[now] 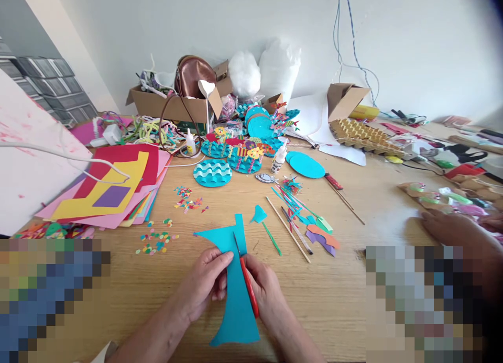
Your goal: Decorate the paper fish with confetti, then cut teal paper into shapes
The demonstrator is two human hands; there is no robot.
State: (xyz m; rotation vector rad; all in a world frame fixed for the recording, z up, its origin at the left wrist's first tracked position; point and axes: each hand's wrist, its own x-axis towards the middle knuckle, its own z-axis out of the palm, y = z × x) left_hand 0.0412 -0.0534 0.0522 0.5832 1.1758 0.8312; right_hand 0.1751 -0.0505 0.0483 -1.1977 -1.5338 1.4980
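A curved offcut of blue paper (238, 305) hangs over the table near its front, pinched along its left edge by my left hand (208, 282). My right hand (267, 289) grips red-handled scissors (250, 287), whose blades lie along the paper's upper right part. A narrow strip at the top right stands partly separated from the rest of the sheet. Just beyond it lie a small blue scrap (259, 214) and a thin green strip (272, 239). Part of my right fingers is hidden behind the paper and scissors.
Coloured sheets (106, 190) are stacked at left, near loose paper confetti (159, 240). Wooden sticks (288, 229), glue bottles (279, 157) and blue ovals (306, 164) lie beyond my hands. A cardboard box (173, 109) stands at the back. Another person's hand (451, 227) rests at right.
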